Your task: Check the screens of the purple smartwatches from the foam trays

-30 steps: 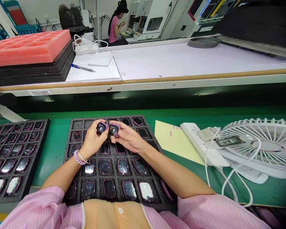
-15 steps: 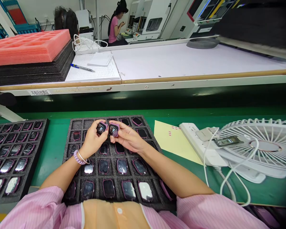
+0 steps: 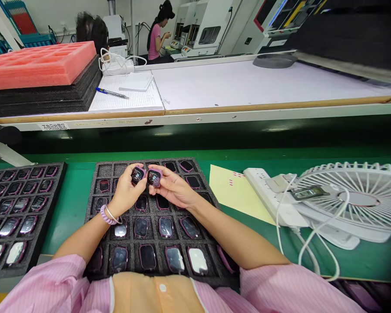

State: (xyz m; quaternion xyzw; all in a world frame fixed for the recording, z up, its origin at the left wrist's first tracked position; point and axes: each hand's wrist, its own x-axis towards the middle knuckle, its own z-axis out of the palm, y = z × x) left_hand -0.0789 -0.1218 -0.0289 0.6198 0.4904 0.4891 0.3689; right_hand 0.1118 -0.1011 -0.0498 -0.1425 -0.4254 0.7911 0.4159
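Observation:
Two purple-cased smartwatch bodies are held side by side, close together, above a black foam tray (image 3: 153, 219). My left hand (image 3: 127, 190) is closed on the left smartwatch (image 3: 137, 174), thumb along its lower edge. The right smartwatch (image 3: 154, 178) is gripped by the fingers of my right hand (image 3: 176, 187). Both dark screens face up and show small lit graphics. Below, the tray's pockets hold several more purple-rimmed watch bodies, such as a watch with a white screen (image 3: 198, 261). My hands and forearms hide some of the pockets.
A second foam tray of watches (image 3: 57, 195) lies at left. On the right are yellow paper (image 3: 237, 198), a white power strip (image 3: 273, 200) and a white fan (image 3: 355, 200) with cables. The raised shelf (image 3: 234, 84) carries pink foam (image 3: 52, 65) and a pen (image 3: 112, 93). Other people sit behind.
Both hands keep hold of the two smartwatches in nearly the same place. The whole view has shifted very slightly; little else differs.

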